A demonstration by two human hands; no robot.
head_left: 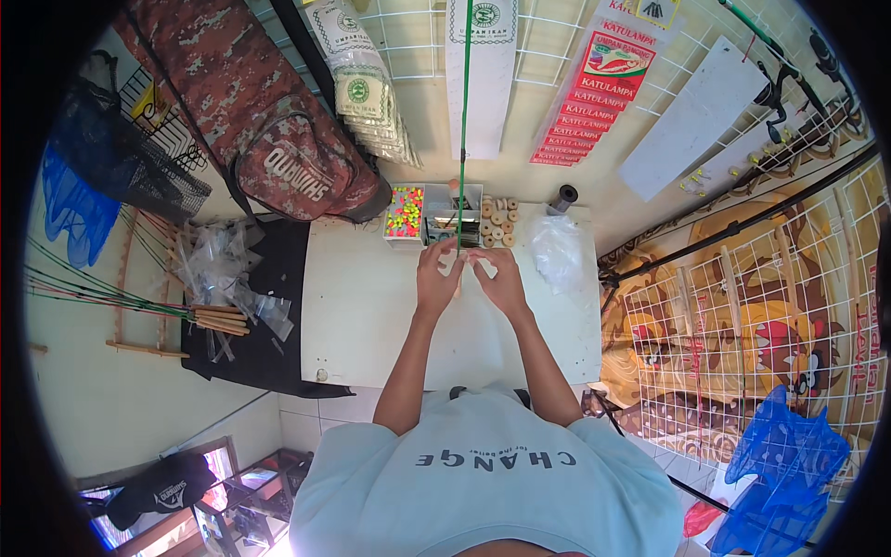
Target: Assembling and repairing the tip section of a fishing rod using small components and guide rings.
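Observation:
A thin green fishing rod rises from between my hands toward the wall, with its wooden-looking lower end just showing below my fingers. My left hand is closed on the rod over the far half of the white table. Close beside it, my right hand is pinched, thumb against fingers, right by the rod. Whatever lies in that pinch is too small to make out. Just beyond my fingers stand a box of bright yellow, red and green beads or floats and a compartment tray, with several round wooden spools.
Clear plastic bags and a dark spool lie at the table's right rear. Left of the table are rods with wooden handles and crumpled plastic. A camouflage rod bag leans in from the left; a white wire grid stands right.

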